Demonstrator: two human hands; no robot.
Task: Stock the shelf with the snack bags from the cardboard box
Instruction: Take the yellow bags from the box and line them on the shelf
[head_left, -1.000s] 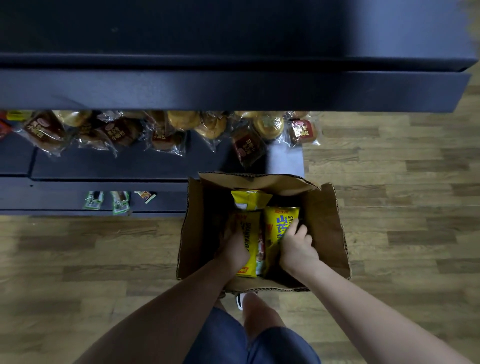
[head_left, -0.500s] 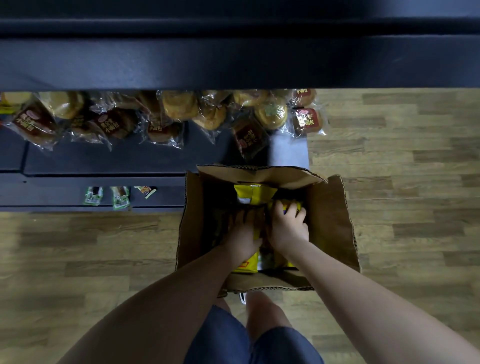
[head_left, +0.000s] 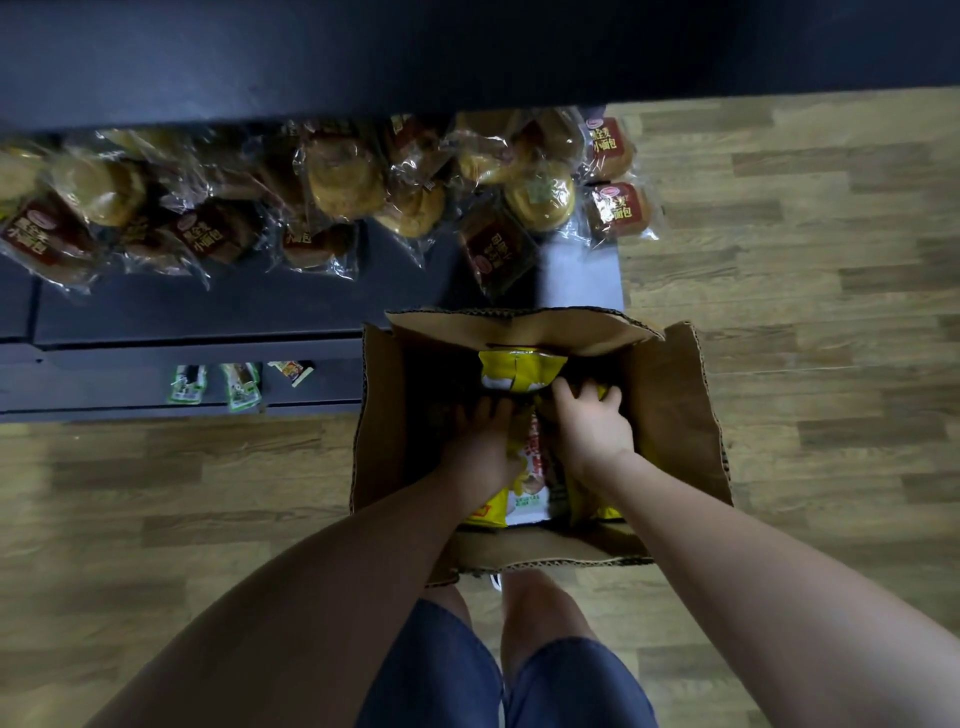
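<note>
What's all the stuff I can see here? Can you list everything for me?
cardboard box: one, brown, open on the floor before the shelves
snack bags: several, mostly yellow, inside the box; exact count hidden
wrapped bread buns: many, golden and brown, piled on the dark shelf
small packets: three, mostly green, on the lowest shelf
floor: wood-patterned planks
left hand: in the box, on the bags
right hand: in the box, on the bags

Single head camera, wide-angle, looking steeply down over the person's own arms, box (head_left: 670, 415) close below at centre, shelf (head_left: 208, 322) ahead at top, floor (head_left: 831, 260) all round.
</note>
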